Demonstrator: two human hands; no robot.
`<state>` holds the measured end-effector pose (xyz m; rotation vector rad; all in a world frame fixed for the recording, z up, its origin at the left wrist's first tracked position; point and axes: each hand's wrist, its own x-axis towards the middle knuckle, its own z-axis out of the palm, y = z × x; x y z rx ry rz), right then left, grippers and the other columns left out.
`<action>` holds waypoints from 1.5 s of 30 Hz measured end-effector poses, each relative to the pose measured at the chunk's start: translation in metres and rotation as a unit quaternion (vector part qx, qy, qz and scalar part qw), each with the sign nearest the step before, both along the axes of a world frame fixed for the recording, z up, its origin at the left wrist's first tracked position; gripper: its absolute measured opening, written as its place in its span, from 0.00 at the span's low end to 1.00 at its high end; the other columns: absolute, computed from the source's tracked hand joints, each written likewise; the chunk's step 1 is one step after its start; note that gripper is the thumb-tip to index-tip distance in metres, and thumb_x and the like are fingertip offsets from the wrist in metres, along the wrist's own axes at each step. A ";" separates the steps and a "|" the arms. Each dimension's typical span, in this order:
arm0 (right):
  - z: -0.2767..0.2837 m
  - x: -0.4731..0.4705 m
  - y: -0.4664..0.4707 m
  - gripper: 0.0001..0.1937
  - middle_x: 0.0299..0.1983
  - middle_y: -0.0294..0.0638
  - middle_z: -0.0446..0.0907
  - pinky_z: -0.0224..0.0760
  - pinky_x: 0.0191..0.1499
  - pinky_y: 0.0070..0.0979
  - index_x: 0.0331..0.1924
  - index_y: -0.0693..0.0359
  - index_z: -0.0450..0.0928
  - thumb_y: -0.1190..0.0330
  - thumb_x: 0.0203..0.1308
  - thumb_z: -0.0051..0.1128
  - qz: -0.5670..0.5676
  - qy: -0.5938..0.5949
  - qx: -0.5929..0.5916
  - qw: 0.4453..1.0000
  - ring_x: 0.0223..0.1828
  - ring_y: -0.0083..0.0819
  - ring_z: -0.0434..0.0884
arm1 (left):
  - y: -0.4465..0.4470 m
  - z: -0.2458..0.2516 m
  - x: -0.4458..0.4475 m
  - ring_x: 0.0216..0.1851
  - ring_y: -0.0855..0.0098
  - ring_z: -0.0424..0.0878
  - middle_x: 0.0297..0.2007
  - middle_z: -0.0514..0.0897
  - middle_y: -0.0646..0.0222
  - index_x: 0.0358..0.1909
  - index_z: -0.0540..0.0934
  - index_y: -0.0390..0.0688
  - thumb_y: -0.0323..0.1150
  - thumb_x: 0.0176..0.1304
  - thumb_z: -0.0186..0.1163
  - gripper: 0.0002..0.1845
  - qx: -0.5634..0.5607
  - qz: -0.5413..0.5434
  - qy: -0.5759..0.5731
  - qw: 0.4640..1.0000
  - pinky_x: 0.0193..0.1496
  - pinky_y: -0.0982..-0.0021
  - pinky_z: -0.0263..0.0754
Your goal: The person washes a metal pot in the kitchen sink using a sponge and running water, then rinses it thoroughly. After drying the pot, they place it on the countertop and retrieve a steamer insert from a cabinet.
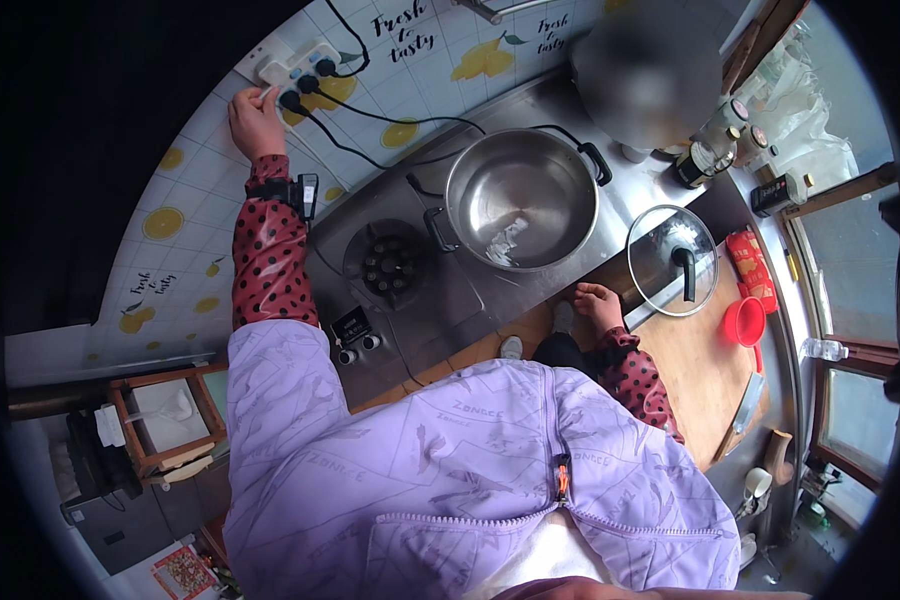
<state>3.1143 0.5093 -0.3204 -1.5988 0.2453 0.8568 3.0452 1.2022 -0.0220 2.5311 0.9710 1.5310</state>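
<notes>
My left hand (pixel 257 124) is raised to the wall, its fingers at the near end of a white power strip (pixel 300 64), pinching something that looks like a pale plug or cord. Several black plugs (pixel 290 101) sit in the strip. My right hand (pixel 598 304) hangs at the counter's front edge, fingers loosely curled, with nothing seen in it. Beyond it stands a wide steel pot (pixel 523 199) with black handles and a little whitish matter on its bottom. A glass lid (pixel 656 259) with a black handle lies to the right of the pot.
A gas burner (pixel 386 264) is left of the pot. On the right are a wooden cutting board (pixel 690 367), a red ladle (pixel 744 321), a cleaver (pixel 746 405), a red packet (pixel 751 270) and sauce bottles (pixel 694 165). Black cords (pixel 412 120) run from the strip down to the counter.
</notes>
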 end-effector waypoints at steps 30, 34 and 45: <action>-0.028 0.027 -0.006 0.13 0.46 0.40 0.89 0.82 0.42 0.21 0.56 0.70 0.85 0.75 0.71 0.60 -0.008 0.063 0.073 0.995 0.40 0.26 0.88 | -0.010 -0.003 -0.004 0.47 0.59 0.84 0.45 0.82 0.61 0.49 0.82 0.39 0.39 0.70 0.73 0.16 -0.013 -0.010 0.085 0.996 0.50 0.57 0.81; -0.057 0.004 0.063 0.17 0.37 0.37 0.75 0.69 0.28 0.24 0.59 0.66 0.74 0.83 0.67 0.56 -0.092 0.204 0.193 0.955 0.29 0.23 0.74 | -0.033 -0.007 0.000 0.52 0.58 0.83 0.53 0.79 0.56 0.56 0.79 0.36 0.33 0.70 0.71 0.18 0.035 -0.010 0.120 0.992 0.57 0.57 0.80; -0.035 -0.019 0.094 0.11 0.27 0.37 0.75 0.74 0.27 0.29 0.45 0.70 0.74 0.78 0.62 0.64 -0.110 -0.053 0.148 0.982 0.24 0.28 0.81 | -0.234 -0.177 -0.041 0.59 0.60 0.79 0.62 0.71 0.54 0.65 0.73 0.35 0.24 0.69 0.67 0.25 -0.260 -0.144 0.127 0.947 0.65 0.60 0.76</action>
